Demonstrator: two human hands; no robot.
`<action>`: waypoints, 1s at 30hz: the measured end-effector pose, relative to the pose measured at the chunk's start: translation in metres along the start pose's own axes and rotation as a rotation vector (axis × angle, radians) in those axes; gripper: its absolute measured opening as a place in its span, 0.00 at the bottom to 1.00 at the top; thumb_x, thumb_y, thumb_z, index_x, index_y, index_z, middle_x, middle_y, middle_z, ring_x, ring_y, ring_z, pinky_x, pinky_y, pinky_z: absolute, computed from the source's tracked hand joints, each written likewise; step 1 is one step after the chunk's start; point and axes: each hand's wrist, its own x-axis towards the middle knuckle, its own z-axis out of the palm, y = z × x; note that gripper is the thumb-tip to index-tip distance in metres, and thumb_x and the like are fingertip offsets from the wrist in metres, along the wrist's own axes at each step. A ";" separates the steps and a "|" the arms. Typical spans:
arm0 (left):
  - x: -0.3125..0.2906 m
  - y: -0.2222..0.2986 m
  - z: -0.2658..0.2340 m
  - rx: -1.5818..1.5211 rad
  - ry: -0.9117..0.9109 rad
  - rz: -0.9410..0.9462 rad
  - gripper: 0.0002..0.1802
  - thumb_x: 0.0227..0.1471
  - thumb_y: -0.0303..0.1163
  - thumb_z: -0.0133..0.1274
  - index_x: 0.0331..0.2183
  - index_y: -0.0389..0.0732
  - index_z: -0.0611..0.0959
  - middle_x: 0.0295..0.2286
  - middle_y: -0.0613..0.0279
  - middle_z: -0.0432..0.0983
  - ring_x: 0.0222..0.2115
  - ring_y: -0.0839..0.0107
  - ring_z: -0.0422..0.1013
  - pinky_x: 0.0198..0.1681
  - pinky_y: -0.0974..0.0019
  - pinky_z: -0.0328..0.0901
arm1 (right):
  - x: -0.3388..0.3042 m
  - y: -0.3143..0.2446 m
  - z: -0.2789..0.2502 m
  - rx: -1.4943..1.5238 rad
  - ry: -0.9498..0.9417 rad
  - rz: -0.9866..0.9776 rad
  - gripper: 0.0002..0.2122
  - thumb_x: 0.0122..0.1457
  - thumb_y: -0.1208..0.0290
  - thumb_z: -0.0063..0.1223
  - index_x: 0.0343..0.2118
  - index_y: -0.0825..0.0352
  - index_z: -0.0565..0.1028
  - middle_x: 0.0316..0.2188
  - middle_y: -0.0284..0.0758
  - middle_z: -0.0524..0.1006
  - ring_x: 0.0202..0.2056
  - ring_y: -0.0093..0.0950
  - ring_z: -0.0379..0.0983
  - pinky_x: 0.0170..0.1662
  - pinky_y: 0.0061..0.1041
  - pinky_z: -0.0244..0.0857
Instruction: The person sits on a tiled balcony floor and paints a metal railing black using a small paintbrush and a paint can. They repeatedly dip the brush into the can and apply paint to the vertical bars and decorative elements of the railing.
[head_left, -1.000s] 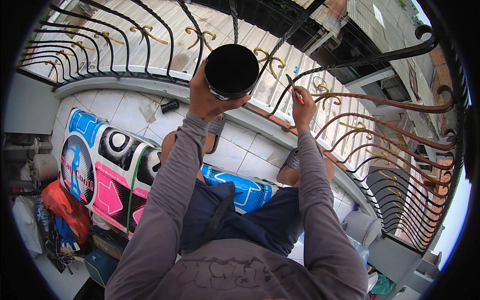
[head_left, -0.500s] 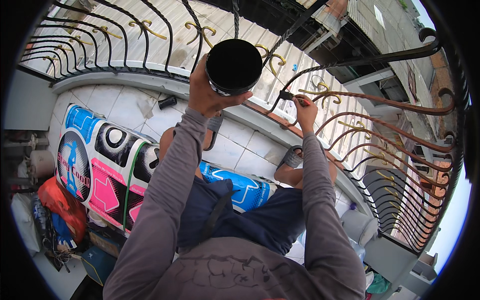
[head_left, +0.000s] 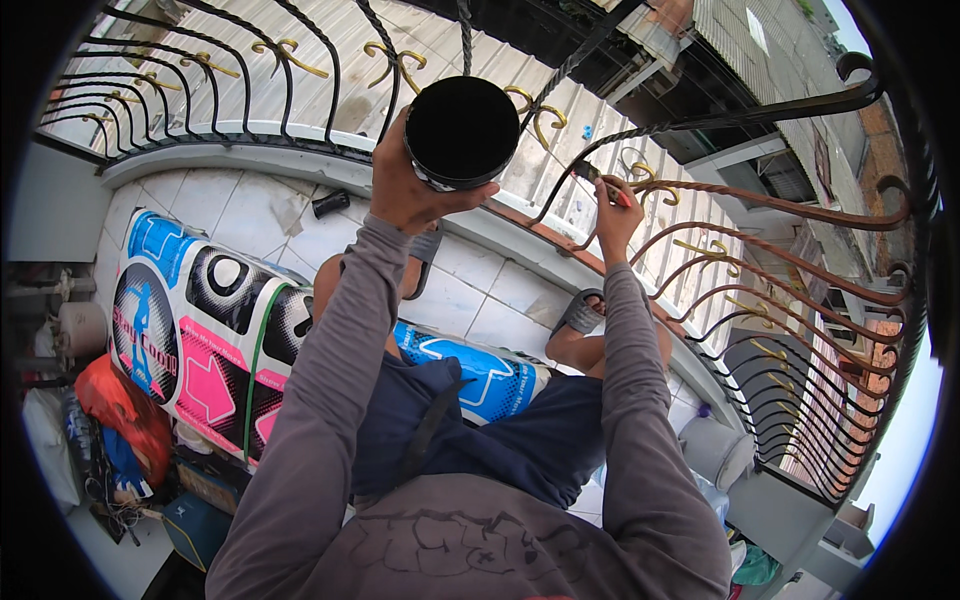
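Note:
My left hand [head_left: 408, 182] is wrapped round a round can of black paint [head_left: 462, 130], its dark mouth facing up. In my right hand [head_left: 617, 222] is a paintbrush [head_left: 618, 193] with a red handle, gripped between the fingers. Its dark bristles are at a twisted bar of the iron railing [head_left: 640, 135]; whether they touch it I cannot tell. Bars to the left are black with gold scrolls [head_left: 540, 115], while several to the right of the brush are still reddish brown [head_left: 790, 205].
A low tiled ledge [head_left: 290, 160] runs under the railing. A small black cylinder [head_left: 331, 204] lies on the white floor tiles. To my left is a large patterned roll [head_left: 210, 330] tied with green cord. A grey bucket [head_left: 716, 450] stands at right, and a red bag [head_left: 125, 405] at far left.
My right hand has moved the paintbrush slightly up along the railing bar and tilted it. The left hand with the paint can has shifted only a little to the left.

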 end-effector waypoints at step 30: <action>0.000 -0.001 0.000 0.042 0.000 0.034 0.50 0.29 0.47 0.81 0.51 0.35 0.76 0.44 0.52 0.80 0.42 0.61 0.81 0.45 0.61 0.78 | -0.031 0.024 0.032 0.240 0.314 0.583 0.10 0.56 0.73 0.66 0.39 0.73 0.82 0.33 0.41 0.83 0.31 0.30 0.84 0.31 0.26 0.79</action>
